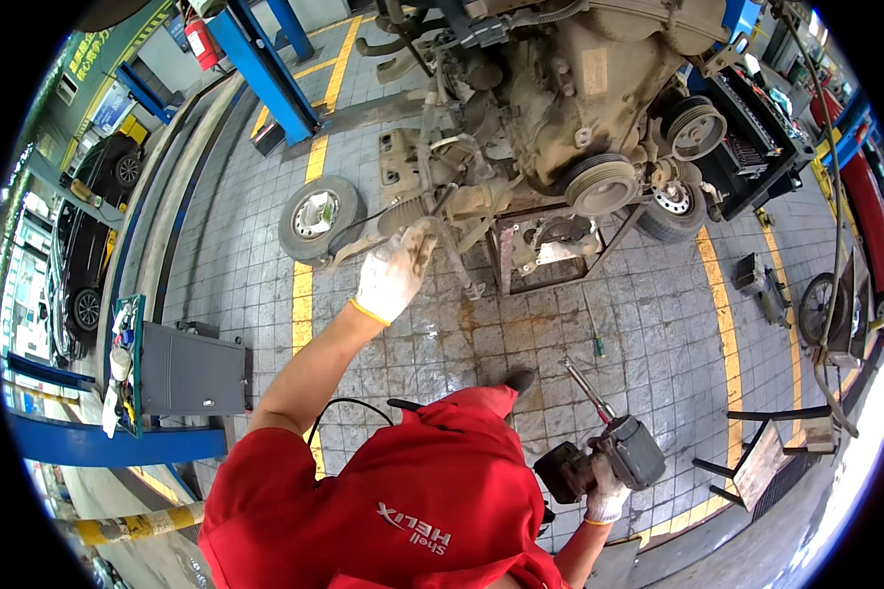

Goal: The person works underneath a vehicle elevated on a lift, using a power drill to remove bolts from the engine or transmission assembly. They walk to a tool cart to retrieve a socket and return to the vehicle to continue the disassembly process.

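My left hand [388,277], in a white work glove with a yellow cuff, reaches up to the lower left of a dirty engine [570,108]. Its soiled fingers are curled beside a long metal rod with a rubber bellows [400,214]; what they pinch is too small to make out. Down at the lower right, my gloved right hand [607,489] grips a cordless impact wrench [631,454]. A long extension bar [587,388] sticks out of its nose, pointing up and left, apart from the engine. A ribbed pulley [600,185] faces me on the engine's front.
The engine rests above a metal frame [560,285]. Wheels [295,234] [676,221] lie on both sides. A green-handled screwdriver [598,346] is on the tiled floor. A grey tool cabinet [192,371] stands left, a black tool cart [756,128] right, a small chair [761,466] lower right.
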`<control>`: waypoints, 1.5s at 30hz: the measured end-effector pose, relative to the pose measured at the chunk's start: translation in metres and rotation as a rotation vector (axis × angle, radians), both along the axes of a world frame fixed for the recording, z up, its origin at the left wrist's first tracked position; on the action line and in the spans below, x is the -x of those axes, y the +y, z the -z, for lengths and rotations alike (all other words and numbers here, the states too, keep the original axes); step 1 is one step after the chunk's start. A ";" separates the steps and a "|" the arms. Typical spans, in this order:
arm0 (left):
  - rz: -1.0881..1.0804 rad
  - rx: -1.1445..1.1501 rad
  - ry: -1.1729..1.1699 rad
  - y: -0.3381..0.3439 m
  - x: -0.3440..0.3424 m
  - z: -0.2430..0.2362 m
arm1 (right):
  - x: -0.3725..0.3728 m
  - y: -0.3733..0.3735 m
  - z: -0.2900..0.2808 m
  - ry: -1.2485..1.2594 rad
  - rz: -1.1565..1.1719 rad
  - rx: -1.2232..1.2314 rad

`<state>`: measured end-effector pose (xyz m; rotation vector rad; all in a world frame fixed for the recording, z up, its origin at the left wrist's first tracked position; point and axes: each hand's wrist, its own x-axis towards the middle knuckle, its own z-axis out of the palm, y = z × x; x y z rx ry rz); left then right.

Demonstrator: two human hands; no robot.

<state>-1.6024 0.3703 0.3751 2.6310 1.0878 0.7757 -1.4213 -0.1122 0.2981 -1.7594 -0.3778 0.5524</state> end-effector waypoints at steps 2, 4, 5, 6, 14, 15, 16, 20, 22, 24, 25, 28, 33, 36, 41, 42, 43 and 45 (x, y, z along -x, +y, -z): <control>-0.122 0.243 0.177 -0.012 -0.001 -0.032 | 0.012 0.002 0.003 -0.007 0.014 0.011; -0.156 0.439 0.217 -0.003 0.001 -0.028 | 0.020 0.001 0.031 -0.197 -0.016 0.065; -0.187 0.530 0.243 0.004 0.007 -0.024 | 0.024 -0.001 0.040 -0.209 -0.040 0.063; -0.129 0.395 0.212 0.011 0.010 -0.013 | 0.026 -0.001 0.049 -0.223 -0.060 0.058; 0.155 -0.087 0.284 0.077 -0.034 0.017 | 0.063 0.008 0.027 -0.161 0.103 0.100; 0.187 -0.113 0.277 0.083 -0.035 0.024 | 0.064 0.005 0.034 -0.207 0.105 0.123; 0.136 -0.062 0.295 0.082 -0.035 0.022 | 0.067 0.007 0.037 -0.237 0.086 0.129; 0.112 0.081 0.421 0.087 -0.043 0.001 | 0.092 0.024 0.033 -0.142 0.172 0.076; 0.168 0.124 0.480 0.097 -0.043 -0.005 | 0.107 0.048 0.011 -0.111 0.215 0.002; 0.246 0.097 0.482 0.101 -0.036 -0.010 | 0.125 0.079 -0.008 0.021 0.271 -0.126; 0.236 0.127 0.576 0.096 -0.040 -0.021 | 0.135 0.087 -0.009 0.110 0.326 -0.198; 0.278 0.125 0.677 0.094 -0.036 -0.041 | 0.157 0.111 0.002 0.130 0.377 -0.198; 0.398 -0.004 0.767 0.119 -0.040 -0.027 | 0.188 0.149 0.040 -0.038 0.262 0.075; 0.475 0.011 0.702 0.135 -0.041 -0.016 | 0.216 0.183 0.045 -0.075 0.265 0.117; 0.543 -0.069 0.591 0.150 -0.035 -0.013 | 0.262 0.221 0.044 -0.028 0.297 0.001; 0.546 -0.068 0.567 0.154 -0.032 -0.012 | 0.273 0.225 0.038 -0.002 0.295 -0.012; 0.548 -0.065 0.536 0.156 -0.029 -0.015 | 0.276 0.231 0.035 -0.080 0.269 0.062; 0.617 -0.126 0.447 0.166 -0.032 0.006 | 0.290 0.239 0.029 -0.226 0.229 0.222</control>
